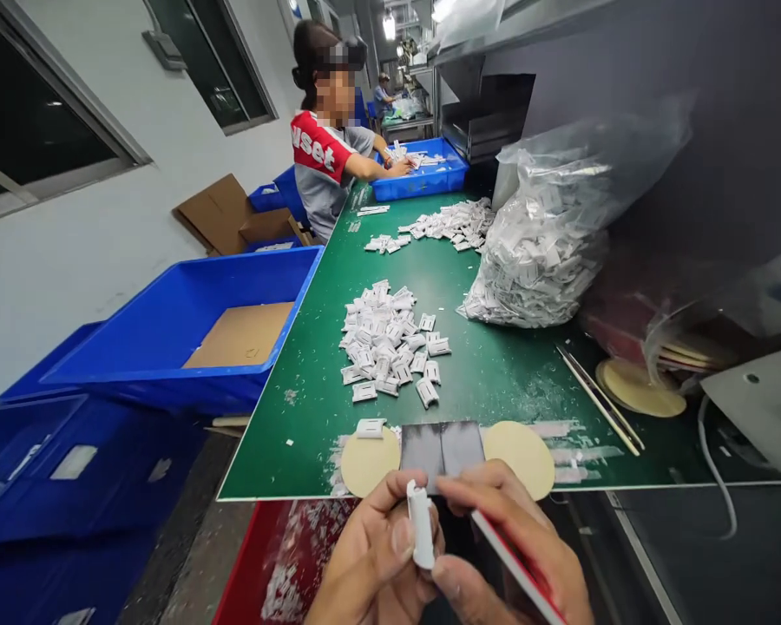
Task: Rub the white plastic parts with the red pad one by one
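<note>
My left hand [364, 560] pinches a small white plastic part [420, 526] between thumb and fingers, held upright just off the table's near edge. Close on its right is my right hand [540, 538], closed around a thin red-and-white handled tool [514, 564] that slants down toward the lower right. The tool's working end is hidden by my fingers. My right thumb tip is at the part's lower end; whether it touches is unclear. Beyond my hands lie a dark flat pad [443, 447], two round tan discs, the left disc [368, 460] with one white part [370, 428] on it.
A pile of white parts [381, 338] lies mid-table, with a bulging clear bag [540, 260] behind right. Two thin sticks [599, 399] rest at right. Blue bins [169, 304] stand left, a red bin [240, 564] below. A co-worker [329, 156] handles parts in a blue tray [423, 184].
</note>
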A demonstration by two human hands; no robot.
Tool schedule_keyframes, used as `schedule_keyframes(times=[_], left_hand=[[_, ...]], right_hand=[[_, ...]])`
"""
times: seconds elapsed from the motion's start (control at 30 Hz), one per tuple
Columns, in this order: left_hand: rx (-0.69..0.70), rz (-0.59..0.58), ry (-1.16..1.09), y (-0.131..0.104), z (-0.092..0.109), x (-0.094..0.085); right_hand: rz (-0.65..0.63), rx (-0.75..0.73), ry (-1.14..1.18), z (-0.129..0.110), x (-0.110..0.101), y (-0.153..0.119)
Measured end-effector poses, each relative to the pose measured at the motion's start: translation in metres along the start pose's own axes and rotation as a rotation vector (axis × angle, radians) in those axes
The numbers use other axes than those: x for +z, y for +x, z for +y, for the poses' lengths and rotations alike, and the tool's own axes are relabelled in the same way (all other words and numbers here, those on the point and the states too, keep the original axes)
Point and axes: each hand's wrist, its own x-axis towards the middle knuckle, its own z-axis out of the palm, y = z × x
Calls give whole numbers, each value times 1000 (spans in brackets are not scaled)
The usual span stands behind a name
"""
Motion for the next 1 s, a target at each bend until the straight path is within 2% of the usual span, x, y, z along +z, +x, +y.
schedule_keyframes(times=[0.1, 0.4, 0.6, 0.73, 0.87, 1.0], left_hand=[[-13, 66, 24, -5, 0, -2], [9, 123, -50, -9, -1, 4], [129, 64, 24, 0, -11, -9], [260, 141, 81, -5, -12, 4], [287, 194, 99, -10, -15, 19], [320, 140, 117, -8, -22, 17]], right_hand=[[-32, -12, 13, -4, 4, 1], [-119, -136, 4, 3, -3, -3], [-73, -131, 37, 8, -1, -5], [-29, -118, 67, 8, -1, -8], [71, -46, 113, 4, -1, -12], [114, -13, 141, 2, -1, -14]])
